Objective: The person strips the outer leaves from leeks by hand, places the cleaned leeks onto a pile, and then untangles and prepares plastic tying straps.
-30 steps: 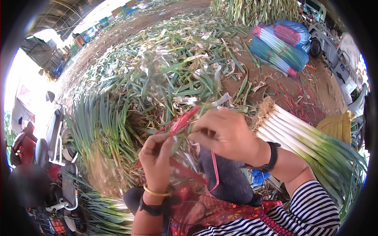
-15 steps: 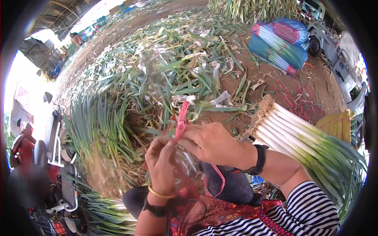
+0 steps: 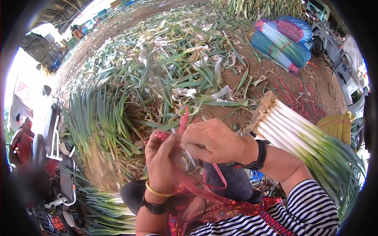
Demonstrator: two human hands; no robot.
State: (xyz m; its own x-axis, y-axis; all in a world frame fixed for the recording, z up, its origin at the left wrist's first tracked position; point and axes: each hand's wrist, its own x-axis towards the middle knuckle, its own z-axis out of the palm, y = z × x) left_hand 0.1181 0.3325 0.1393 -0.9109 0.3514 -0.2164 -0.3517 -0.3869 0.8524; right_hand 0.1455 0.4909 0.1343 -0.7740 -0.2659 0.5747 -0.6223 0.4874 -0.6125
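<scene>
A bunched length of red string (image 3: 184, 120) stands up between my two hands, over my dark-clad knee. My left hand (image 3: 161, 163) is closed with thumb and fingers pinched on the red string. My right hand (image 3: 212, 141) touches the same string with fingers curled; its fingertips are partly hidden. Loose red strands hang below, across my lap. Right of my right hand lies a row of trimmed leeks (image 3: 299, 133), their roots toward the middle and green leaves at the lower right.
Untrimmed leeks (image 3: 98, 118) stand at left, with more below them. A heap of leaf scraps (image 3: 157, 59) spreads ahead. Wrapped leek bundles (image 3: 281, 45) and scattered red strings (image 3: 301, 98) lie at right. A scooter (image 3: 55, 137) stands far left.
The red string, slanted between my hands a second ago, now stands more upright. My right hand has shifted slightly right and down since half a second ago, and the hands have moved a little apart.
</scene>
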